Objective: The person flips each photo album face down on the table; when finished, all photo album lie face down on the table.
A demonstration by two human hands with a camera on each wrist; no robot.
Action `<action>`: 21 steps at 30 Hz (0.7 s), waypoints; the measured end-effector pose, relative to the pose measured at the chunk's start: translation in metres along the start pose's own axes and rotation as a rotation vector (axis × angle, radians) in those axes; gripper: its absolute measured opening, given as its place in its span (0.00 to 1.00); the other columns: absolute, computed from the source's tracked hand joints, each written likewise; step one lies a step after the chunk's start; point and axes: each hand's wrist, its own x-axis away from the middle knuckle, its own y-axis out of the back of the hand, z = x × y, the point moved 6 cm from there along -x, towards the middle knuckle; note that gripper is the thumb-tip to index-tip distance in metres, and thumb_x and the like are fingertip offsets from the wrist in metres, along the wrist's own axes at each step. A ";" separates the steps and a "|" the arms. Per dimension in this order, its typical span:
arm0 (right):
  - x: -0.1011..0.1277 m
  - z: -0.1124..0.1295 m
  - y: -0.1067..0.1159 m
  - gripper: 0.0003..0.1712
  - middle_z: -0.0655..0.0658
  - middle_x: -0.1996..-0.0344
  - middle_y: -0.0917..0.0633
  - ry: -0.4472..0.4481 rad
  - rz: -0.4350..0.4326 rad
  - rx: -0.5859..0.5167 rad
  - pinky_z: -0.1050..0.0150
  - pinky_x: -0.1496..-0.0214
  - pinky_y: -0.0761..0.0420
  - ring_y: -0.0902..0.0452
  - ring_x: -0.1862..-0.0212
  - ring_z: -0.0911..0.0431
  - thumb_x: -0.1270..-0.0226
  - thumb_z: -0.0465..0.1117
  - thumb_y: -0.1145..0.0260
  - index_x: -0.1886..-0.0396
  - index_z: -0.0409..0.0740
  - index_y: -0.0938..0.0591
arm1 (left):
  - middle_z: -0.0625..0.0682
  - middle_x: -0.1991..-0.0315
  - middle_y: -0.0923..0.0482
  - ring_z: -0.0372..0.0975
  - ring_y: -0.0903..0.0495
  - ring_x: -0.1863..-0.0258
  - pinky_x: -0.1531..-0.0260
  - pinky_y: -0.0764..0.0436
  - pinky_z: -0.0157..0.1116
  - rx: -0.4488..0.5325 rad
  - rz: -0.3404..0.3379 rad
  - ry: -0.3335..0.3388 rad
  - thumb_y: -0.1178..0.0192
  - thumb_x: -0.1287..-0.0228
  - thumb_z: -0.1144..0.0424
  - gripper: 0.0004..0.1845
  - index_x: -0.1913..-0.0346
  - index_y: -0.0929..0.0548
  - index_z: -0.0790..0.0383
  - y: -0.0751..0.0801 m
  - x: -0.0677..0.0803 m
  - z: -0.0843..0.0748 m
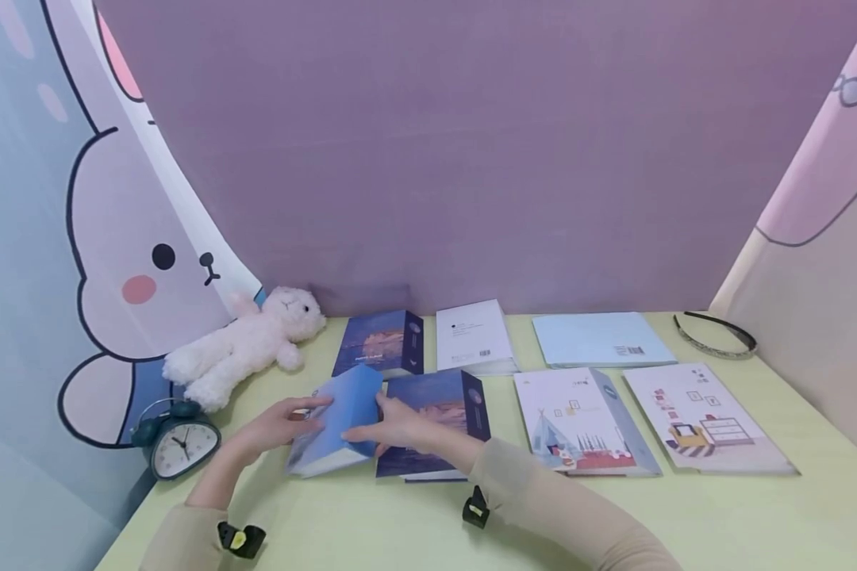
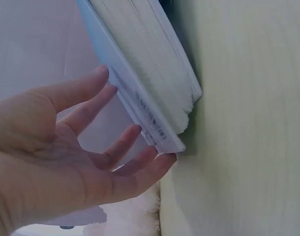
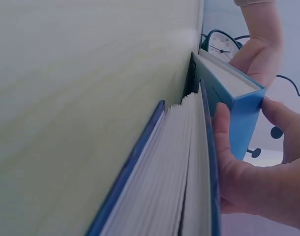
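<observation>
A light blue book (image 1: 337, 420) stands tilted on its edge on the pale green table (image 1: 400, 523), between both hands. My left hand (image 1: 274, 427) supports its cover from the left; in the left wrist view the fingers (image 2: 115, 147) lie almost straight against the book (image 2: 145, 59). My right hand (image 1: 394, 428) pinches the book's right side, with the thumb (image 3: 224, 142) on one face of the book (image 3: 244, 110) and the fingers (image 3: 284, 118) on the other. Under the right hand a dark blue book (image 1: 439, 406) lies flat, its page edges (image 3: 160, 172) showing.
A white plush lamb (image 1: 246, 341) and a teal alarm clock (image 1: 182, 444) sit at the left. Behind lie another dark blue book (image 1: 382, 341), a white book (image 1: 471, 337) and a pale blue one (image 1: 600, 339). Two illustrated books (image 1: 578, 424) (image 1: 707, 420) and a headband (image 1: 717, 333) lie at the right.
</observation>
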 end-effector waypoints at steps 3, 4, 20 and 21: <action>0.000 -0.001 -0.001 0.56 0.31 0.31 0.39 0.006 0.007 0.023 0.47 0.35 0.31 0.18 0.72 0.54 0.43 0.59 0.33 0.26 0.38 0.51 | 0.69 0.30 0.47 0.64 0.38 0.37 0.50 0.24 0.55 -0.028 -0.025 -0.009 0.41 0.35 0.55 0.30 0.33 0.33 0.62 0.002 0.000 0.003; -0.001 -0.001 -0.002 0.55 0.32 0.31 0.39 0.009 0.010 0.026 0.48 0.36 0.31 0.18 0.72 0.55 0.43 0.58 0.33 0.26 0.38 0.50 | 0.70 0.30 0.47 0.65 0.38 0.37 0.50 0.25 0.55 -0.039 -0.029 -0.010 0.41 0.35 0.56 0.31 0.33 0.34 0.65 0.002 0.001 0.004; -0.005 0.002 -0.014 0.42 0.44 0.31 0.34 0.029 0.032 0.087 0.51 0.33 0.32 0.40 0.30 0.47 0.39 0.55 0.35 0.30 0.41 0.37 | 0.72 0.32 0.46 0.71 0.43 0.38 0.46 0.29 0.60 -0.097 -0.084 0.044 0.39 0.37 0.56 0.32 0.34 0.34 0.67 0.016 0.007 0.021; -0.005 0.002 -0.015 0.42 0.44 0.31 0.34 0.027 0.036 0.081 0.50 0.33 0.33 0.41 0.30 0.47 0.39 0.55 0.35 0.30 0.41 0.37 | 0.72 0.32 0.47 0.71 0.44 0.38 0.46 0.30 0.60 -0.097 -0.084 0.044 0.39 0.37 0.56 0.32 0.34 0.34 0.67 0.016 0.007 0.021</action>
